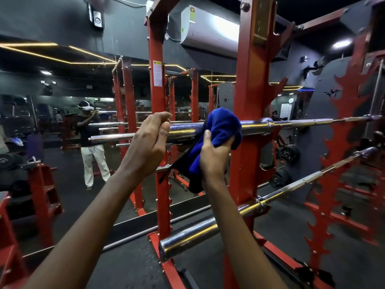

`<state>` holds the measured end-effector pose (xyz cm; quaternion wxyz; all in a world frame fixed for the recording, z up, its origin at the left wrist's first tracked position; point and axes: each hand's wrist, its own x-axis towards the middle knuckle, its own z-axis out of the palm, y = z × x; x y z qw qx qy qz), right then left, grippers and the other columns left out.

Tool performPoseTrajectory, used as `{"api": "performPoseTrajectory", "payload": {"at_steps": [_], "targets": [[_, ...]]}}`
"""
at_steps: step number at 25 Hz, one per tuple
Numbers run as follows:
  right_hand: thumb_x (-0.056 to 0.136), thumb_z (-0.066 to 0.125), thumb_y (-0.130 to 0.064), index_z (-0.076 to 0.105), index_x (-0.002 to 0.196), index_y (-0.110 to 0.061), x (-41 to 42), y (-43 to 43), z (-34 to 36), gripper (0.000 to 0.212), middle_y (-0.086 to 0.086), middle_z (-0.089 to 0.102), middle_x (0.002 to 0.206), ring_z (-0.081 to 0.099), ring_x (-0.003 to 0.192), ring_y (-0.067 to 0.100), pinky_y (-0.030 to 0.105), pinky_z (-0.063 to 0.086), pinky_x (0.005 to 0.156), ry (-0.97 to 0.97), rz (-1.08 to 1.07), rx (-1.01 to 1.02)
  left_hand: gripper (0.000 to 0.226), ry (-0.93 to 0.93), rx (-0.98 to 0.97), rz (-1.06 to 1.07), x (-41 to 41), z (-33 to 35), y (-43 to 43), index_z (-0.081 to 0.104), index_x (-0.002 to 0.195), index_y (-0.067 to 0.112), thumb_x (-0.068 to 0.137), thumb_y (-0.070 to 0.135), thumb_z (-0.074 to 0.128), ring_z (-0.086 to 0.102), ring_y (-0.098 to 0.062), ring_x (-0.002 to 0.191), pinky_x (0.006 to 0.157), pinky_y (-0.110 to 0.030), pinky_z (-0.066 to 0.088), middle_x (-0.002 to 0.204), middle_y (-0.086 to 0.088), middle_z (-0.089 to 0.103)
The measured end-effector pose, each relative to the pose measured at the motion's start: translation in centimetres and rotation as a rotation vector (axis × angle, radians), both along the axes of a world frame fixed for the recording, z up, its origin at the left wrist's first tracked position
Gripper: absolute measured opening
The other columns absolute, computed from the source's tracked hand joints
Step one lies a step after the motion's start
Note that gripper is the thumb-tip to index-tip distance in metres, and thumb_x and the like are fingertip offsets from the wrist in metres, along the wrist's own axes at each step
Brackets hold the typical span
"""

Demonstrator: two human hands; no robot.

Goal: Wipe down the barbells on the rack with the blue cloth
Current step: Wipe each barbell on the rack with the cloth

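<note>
Upper barbell (183, 131) sleeve: left hand (149, 142) curled round it; right hand (214, 156) grips blue cloth (218, 130) draped over.

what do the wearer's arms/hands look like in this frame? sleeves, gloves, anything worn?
Both forearms are bare up to the frame edge: no sleeves in view. The left hand and right hand carry no gloves, and no rings, watch or wristbands can be seen. Fingers are uncovered, nails short. No markings or cables on either arm.
</note>
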<state>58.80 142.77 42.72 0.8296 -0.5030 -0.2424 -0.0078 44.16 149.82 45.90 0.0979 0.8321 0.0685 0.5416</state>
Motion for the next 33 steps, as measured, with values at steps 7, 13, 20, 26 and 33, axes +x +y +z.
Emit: {"api": "performPoseTrajectory", "payload": {"at_steps": [7, 13, 20, 26, 33], "targets": [[0.091, 0.062, -0.029, 0.043, 0.150, -0.004, 1.4, -1.3, -0.7, 0.067, 0.022, 0.039, 0.158, 0.034, 0.150, 0.036, 0.047, 0.024, 0.126, -0.685, -0.298, -0.151, 0.033, -0.016, 0.072, 0.108, -1.1, -2.2, 0.7, 0.046, 0.131, 0.015, 0.109, 0.035, 0.034, 0.054, -0.008, 0.090, 0.065, -0.012, 0.039, 0.123, 0.001, 0.052], [0.086, 0.050, -0.057, 0.068, 0.100, -0.001, 10.5, -3.0, 3.7, 0.061, 0.024, 0.069, 0.107, 0.061, 0.108, 0.043, 0.054, 0.042, 0.109, -0.568, -0.479, -0.324, 0.024, -0.010, 0.169, 0.322, -0.6, 0.4, -0.3, 0.046, 0.097, 0.014, 0.107, 0.029, 0.030, 0.045, -0.011, 0.053, 0.047, -0.019, 0.023, 0.073, -0.001, 0.050], [0.092, 0.053, -0.055, 0.063, 0.105, -0.008, 3.9, -1.7, 2.1, 0.049, 0.012, 0.068, 0.103, 0.057, 0.105, 0.029, 0.054, 0.037, 0.111, -0.896, -0.412, -0.311, 0.050, 0.273, -0.704, 0.206, 0.2, 4.3, -0.5, 0.058, 0.100, 0.001, 0.107, 0.037, 0.023, 0.055, -0.024, 0.060, 0.057, -0.032, 0.043, 0.075, -0.015, 0.060], [0.079, 0.065, -0.044, 0.053, 0.140, -0.013, -0.1, 0.0, 0.1, 0.070, 0.008, 0.057, 0.144, 0.046, 0.139, 0.026, 0.048, 0.022, 0.124, -1.313, -0.317, -0.162, 0.051, -0.294, -0.538, -0.169, -1.1, -0.7, 1.6, 0.060, 0.105, 0.025, 0.100, 0.059, 0.023, 0.068, -0.017, 0.086, 0.077, -0.041, 0.053, 0.098, 0.002, 0.071], [0.081, 0.058, -0.053, 0.044, 0.148, -0.013, 8.7, -0.1, -1.3, 0.080, 0.011, 0.046, 0.153, 0.038, 0.147, 0.027, 0.046, 0.018, 0.124, -1.404, -0.449, -0.111, 0.046, 0.020, -0.201, -0.044, -1.7, -0.9, -0.3, 0.057, 0.127, 0.024, 0.106, 0.046, 0.023, 0.057, 0.001, 0.105, 0.083, -0.009, 0.041, 0.123, 0.007, 0.060]]}}
